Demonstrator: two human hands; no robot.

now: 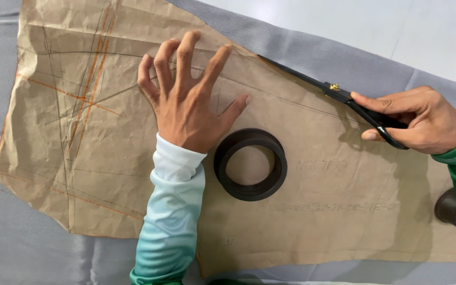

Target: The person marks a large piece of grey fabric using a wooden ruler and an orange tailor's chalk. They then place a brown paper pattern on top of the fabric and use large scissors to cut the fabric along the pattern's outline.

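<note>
Take the ring [250, 164] as your landmark: it sits on the paper pattern [317, 211], which lies on the cloth [22, 248]. Your left hand [186, 105] presses the pattern just up-left of the ring, fingers spread. Your right hand [423, 124] is well to the ring's upper right, gripping the scissors [323, 87], whose blades run along the pattern's far edge. A second weight [448, 208] sits far right of the ring.

Dark ring [448, 208] (cut off, right edge)
</note>
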